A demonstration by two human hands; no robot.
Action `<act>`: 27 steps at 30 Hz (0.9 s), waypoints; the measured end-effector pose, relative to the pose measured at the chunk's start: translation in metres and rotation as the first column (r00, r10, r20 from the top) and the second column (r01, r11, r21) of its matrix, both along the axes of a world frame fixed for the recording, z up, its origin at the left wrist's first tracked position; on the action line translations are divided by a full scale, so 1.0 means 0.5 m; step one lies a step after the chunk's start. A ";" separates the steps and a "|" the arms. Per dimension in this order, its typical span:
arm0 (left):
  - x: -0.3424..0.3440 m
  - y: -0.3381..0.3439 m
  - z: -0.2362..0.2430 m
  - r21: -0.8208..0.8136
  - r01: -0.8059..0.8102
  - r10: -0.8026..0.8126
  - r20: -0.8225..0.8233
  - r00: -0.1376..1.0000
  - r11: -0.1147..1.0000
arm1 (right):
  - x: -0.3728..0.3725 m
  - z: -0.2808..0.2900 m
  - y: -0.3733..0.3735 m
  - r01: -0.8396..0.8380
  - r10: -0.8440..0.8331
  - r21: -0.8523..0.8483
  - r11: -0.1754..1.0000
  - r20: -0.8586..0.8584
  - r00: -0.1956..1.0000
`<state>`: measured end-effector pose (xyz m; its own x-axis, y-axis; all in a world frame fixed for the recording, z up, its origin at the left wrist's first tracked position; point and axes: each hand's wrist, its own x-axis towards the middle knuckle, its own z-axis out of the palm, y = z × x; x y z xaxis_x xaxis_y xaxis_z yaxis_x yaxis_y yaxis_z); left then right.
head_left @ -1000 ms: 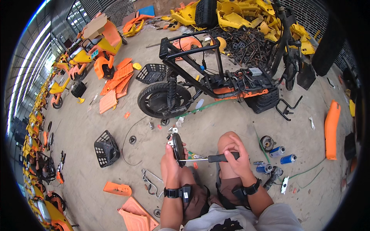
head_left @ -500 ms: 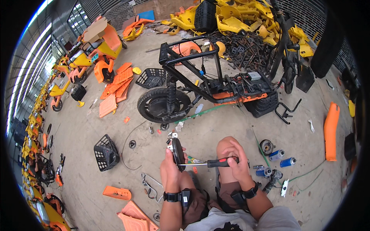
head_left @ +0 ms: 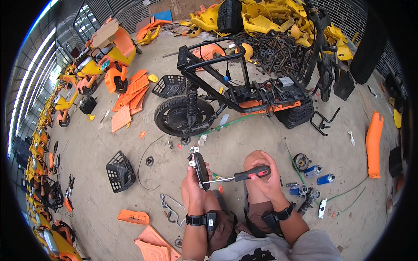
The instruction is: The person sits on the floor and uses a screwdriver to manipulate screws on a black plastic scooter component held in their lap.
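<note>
In my left hand (head_left: 194,185) is a black round part (head_left: 200,168), seen nearly edge-on, with a shiny metal bracket (head_left: 193,153) at its upper end. My right hand (head_left: 268,178) grips the black-and-red handle of a screwdriver (head_left: 251,173). Its shaft slants left and down, and the tip meets the lower end of the round part, near my left fingers. Whether the tip sits in a screw is too small to tell. Both hands are above my bent knees.
Ahead stands a stripped black scooter frame (head_left: 213,65) with its rear wheel (head_left: 174,118). A black basket (head_left: 120,172) and orange panels (head_left: 133,217) lie to the left. Blue cans (head_left: 325,179), a power tool (head_left: 310,198) and a long orange panel (head_left: 374,145) lie to the right.
The screwdriver has tilted: its handle has risen with my right hand, while its tip stays by the round part's lower end. My left hand keeps hold of the part.
</note>
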<state>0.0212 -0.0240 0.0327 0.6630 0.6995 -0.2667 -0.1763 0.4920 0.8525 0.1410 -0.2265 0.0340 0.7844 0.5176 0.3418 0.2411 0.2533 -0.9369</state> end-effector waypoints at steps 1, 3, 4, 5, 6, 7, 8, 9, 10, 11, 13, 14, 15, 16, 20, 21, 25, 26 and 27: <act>0.000 0.003 -0.004 0.000 0.001 -0.001 -0.001 1.000 1.000 | 0.002 -0.009 -0.001 -0.012 0.012 0.009 1.000 -0.030 0.999; -0.002 0.005 -0.007 -0.011 0.012 -0.012 0.019 1.000 1.000 | 0.007 -0.029 -0.005 -0.046 0.046 0.007 0.999 -0.078 0.996; -0.002 0.005 -0.007 -0.022 0.023 -0.022 0.041 0.999 0.999 | 0.009 -0.041 -0.009 -0.069 0.068 -0.004 0.998 -0.096 0.993; -0.001 0.004 -0.007 -0.032 0.035 -0.033 0.063 0.997 0.999 | 0.011 -0.047 -0.012 -0.091 0.089 -0.015 0.996 -0.114 0.989; -0.002 0.004 -0.007 -0.019 0.027 -0.026 0.039 0.999 0.999 | 0.005 -0.038 -0.011 -0.054 0.050 -0.024 0.998 -0.128 0.990; -0.001 0.005 -0.006 -0.005 0.019 -0.019 0.016 1.000 1.000 | 0.000 -0.016 -0.008 -0.016 0.011 -0.034 0.999 -0.142 0.990; -0.002 0.004 -0.006 0.009 0.012 -0.012 -0.008 1.000 1.000 | -0.002 -0.002 -0.003 0.022 -0.029 -0.045 0.999 -0.155 0.988; -0.004 0.006 -0.010 0.020 0.032 -0.032 0.009 0.999 0.999 | 0.001 0.002 0.001 0.023 -0.024 -0.007 1.000 -0.093 0.995; -0.006 0.011 -0.016 0.031 0.051 -0.052 0.025 0.998 0.998 | 0.004 0.006 0.004 0.022 -0.021 0.031 0.999 -0.031 0.999; -0.008 0.013 -0.020 0.042 0.070 -0.071 0.041 0.997 0.997 | 0.005 0.007 0.005 0.019 -0.021 0.069 0.997 0.032 0.999; -0.003 0.005 -0.008 0.023 0.045 -0.046 0.037 0.998 0.999 | 0.005 -0.004 -0.004 -0.048 0.054 0.081 0.996 -0.081 0.995; -0.001 0.002 -0.004 0.014 0.033 -0.034 0.036 0.999 0.999 | 0.005 -0.011 -0.008 -0.080 0.092 0.091 0.993 -0.136 0.986; -0.001 0.002 -0.006 0.012 0.034 -0.034 0.039 0.999 0.999 | 0.008 -0.020 -0.008 -0.080 0.088 0.059 0.995 -0.135 0.987; 0.000 0.003 -0.010 0.009 0.035 -0.035 0.044 0.998 0.999 | 0.011 -0.031 -0.006 -0.080 0.083 0.027 0.996 -0.133 0.988; -0.004 0.008 -0.020 0.030 0.047 -0.049 0.047 0.998 0.998 | 0.004 -0.013 -0.009 -0.031 0.020 -0.058 0.998 -0.170 0.985; -0.005 0.008 -0.019 0.030 0.047 -0.049 0.048 0.998 0.998 | 0.005 -0.010 -0.010 -0.026 0.021 -0.038 0.999 -0.111 0.994; -0.003 0.006 -0.014 0.015 0.028 -0.028 0.037 0.999 1.000 | 0.003 0.004 -0.014 -0.083 0.089 0.046 0.996 -0.164 0.982; -0.003 0.005 -0.013 0.008 0.017 -0.018 0.030 0.999 1.000 | 0.002 0.006 -0.015 -0.112 0.126 0.071 0.991 -0.247 0.961; -0.001 0.005 -0.014 0.011 0.036 -0.037 0.042 0.998 0.999 | 0.005 -0.003 -0.015 -0.096 0.102 0.039 0.995 -0.206 0.973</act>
